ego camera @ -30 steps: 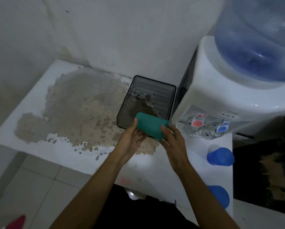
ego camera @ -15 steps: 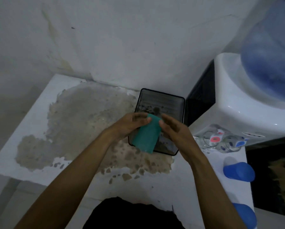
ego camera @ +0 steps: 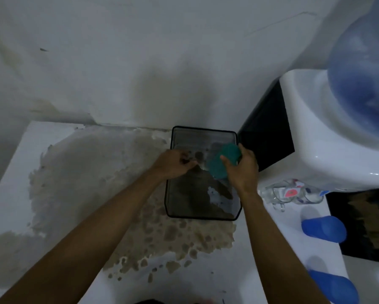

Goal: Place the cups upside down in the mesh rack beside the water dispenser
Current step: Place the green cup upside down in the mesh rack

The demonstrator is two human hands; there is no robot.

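A green cup (ego camera: 221, 162) is held upside down over the far right part of the black mesh rack (ego camera: 202, 217), its closed base pointing up toward the wall. My right hand (ego camera: 242, 170) grips it from the right side. My left hand (ego camera: 175, 164) hovers over the rack's left rim with its fingers curled and nothing in them, just left of the cup. Two blue cups stand upside down on the counter at the right, one (ego camera: 323, 228) in front of the water dispenser (ego camera: 329, 137) and the other (ego camera: 335, 287) nearer to me.
The rack sits on a white counter (ego camera: 15, 194) with a large worn brown patch, against a white wall. The dispenser's taps (ego camera: 291, 193) jut out just right of the rack. A dark gap lies beyond the counter's right edge.
My left hand has let go of the green cup. My right hand has carried it up and to the right, over the rack's far right part. The view has tilted further down.
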